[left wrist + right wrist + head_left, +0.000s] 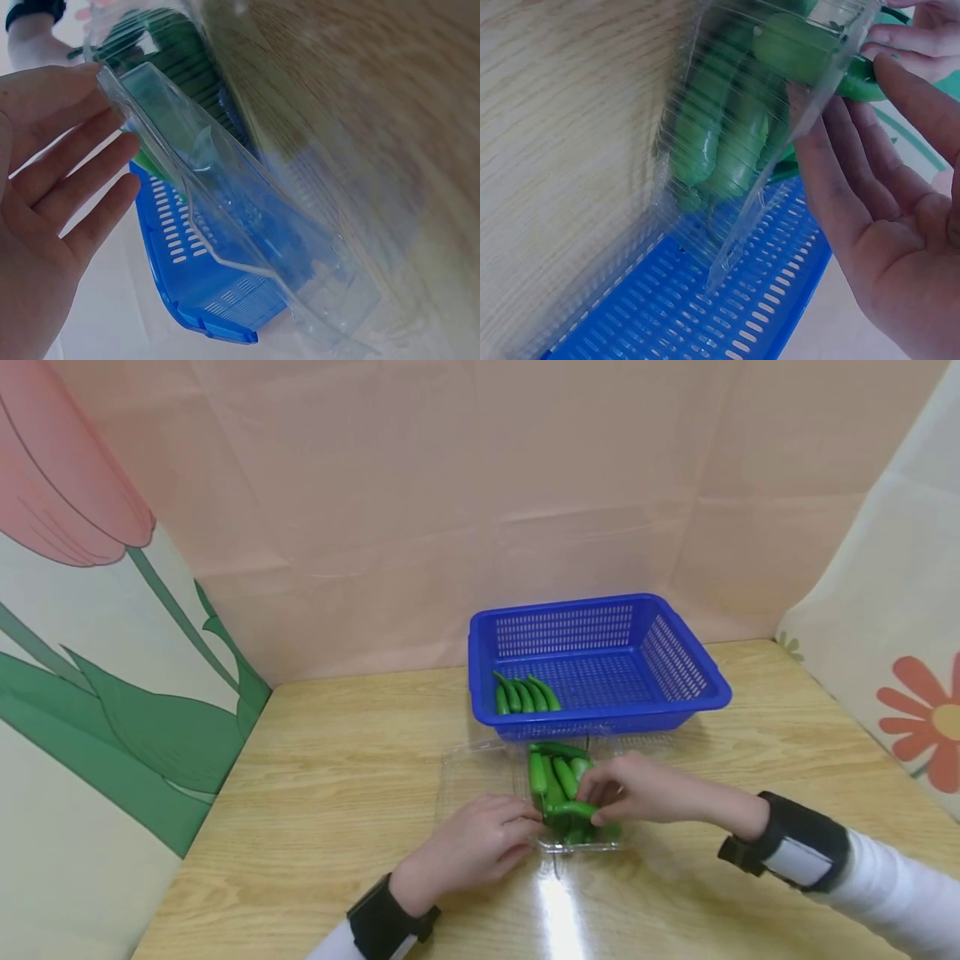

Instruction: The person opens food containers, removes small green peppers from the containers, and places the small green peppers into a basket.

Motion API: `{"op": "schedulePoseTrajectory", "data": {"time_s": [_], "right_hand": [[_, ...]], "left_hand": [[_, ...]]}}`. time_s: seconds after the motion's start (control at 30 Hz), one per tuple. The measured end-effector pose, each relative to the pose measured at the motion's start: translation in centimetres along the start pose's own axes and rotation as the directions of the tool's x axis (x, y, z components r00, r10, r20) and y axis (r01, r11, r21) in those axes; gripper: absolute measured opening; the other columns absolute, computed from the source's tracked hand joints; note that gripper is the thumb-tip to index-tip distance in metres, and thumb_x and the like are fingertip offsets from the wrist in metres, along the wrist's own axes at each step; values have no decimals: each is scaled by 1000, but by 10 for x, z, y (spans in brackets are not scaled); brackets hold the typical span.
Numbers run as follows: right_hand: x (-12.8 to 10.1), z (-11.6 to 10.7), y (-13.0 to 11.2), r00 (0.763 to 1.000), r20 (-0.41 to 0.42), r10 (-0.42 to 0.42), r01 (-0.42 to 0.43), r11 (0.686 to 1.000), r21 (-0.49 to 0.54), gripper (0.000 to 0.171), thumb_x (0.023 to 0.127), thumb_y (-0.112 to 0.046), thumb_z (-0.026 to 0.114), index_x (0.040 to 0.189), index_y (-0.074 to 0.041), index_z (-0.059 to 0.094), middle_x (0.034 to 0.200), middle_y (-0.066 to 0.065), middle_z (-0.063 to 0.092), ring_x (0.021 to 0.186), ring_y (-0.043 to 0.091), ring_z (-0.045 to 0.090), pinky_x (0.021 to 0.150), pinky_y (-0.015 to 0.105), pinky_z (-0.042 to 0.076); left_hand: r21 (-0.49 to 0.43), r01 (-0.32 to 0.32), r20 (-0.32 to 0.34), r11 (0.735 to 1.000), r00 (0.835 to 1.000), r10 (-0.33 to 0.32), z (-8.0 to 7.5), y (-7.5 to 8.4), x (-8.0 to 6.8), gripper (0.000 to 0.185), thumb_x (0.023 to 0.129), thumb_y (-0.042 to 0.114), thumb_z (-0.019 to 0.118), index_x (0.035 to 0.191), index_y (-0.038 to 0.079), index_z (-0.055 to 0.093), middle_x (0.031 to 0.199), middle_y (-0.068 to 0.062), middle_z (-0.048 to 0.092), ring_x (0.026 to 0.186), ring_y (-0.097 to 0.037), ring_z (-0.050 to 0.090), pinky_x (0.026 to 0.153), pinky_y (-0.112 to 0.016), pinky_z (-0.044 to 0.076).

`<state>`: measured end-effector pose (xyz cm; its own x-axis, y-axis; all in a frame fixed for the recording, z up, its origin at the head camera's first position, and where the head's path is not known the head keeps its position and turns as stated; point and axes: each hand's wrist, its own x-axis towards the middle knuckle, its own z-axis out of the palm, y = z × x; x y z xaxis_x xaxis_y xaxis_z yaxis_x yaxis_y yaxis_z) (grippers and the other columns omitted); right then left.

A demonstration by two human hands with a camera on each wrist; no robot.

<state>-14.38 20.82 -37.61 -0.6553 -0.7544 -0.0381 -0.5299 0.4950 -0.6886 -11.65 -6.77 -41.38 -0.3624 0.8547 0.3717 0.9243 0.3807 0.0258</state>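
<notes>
**Pepper could slip off the thin tray**

Head: right hand (637, 789) pinched a smooth green pepper (573, 810) above the clear tray (480, 768); left hand (468, 847) steadied the rim with straight fingers.

Left wrist: fingers (71, 161) spread flat against ribbed, flimsy plastic (could flex, tip).

Right wrist: fingertips (900, 37) clamped the glossy pod; slotted blue basket (727, 307) lay beyond.

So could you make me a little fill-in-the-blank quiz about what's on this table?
1. The basket behind the clear tray is coloured ____.
2. The basket holds a small row of green ____.
3. The right hand pinches a pepper over the clear ____.
4. The table top looks like light ____.

Missing words: blue; peppers; tray; wood
</notes>
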Motion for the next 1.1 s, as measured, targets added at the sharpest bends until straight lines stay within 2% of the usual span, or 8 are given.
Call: {"op": "schedulePoseTrajectory", "data": {"time_s": [0.23,0.47,0.87,1.1], "right_hand": [[-1,-7,-1,998,-66,12,-12,1000,1,21,82,-19,72,99,-6,69,90,4,72,79,7,68,70,20,57],[-1,-17,-7,990,-140,29,-36,998,-44,22,84,-23,72,99,-9,70,91,2,72,79,7,68,70,18,57],[7,-43,-18,958,-262,115,-143,985,-92,22,85,-26,70,102,-11,70,92,-1,73,82,10,69,69,19,57],[18,-57,-15,940,-296,166,-202,975,-95,22,85,-26,70,103,-13,70,92,-2,73,84,11,69,70,22,57]], "left_hand": [[0,0,0,1000,1000,0,1,0,0,25,85,21,69,110,15,68,113,3,67,110,-10,60,104,-24,43],[25,-26,-16,999,1000,27,2,-1,-1,26,84,21,70,109,15,68,113,3,67,109,-10,60,103,-24,44],[22,-25,-14,999,1000,25,2,-1,0,26,84,21,69,109,15,68,112,3,67,109,-10,60,103,-23,44],[20,-19,-13,1000,1000,20,3,-1,-1,26,84,21,69,109,15,68,112,3,67,110,-10,60,104,-24,43]]}}
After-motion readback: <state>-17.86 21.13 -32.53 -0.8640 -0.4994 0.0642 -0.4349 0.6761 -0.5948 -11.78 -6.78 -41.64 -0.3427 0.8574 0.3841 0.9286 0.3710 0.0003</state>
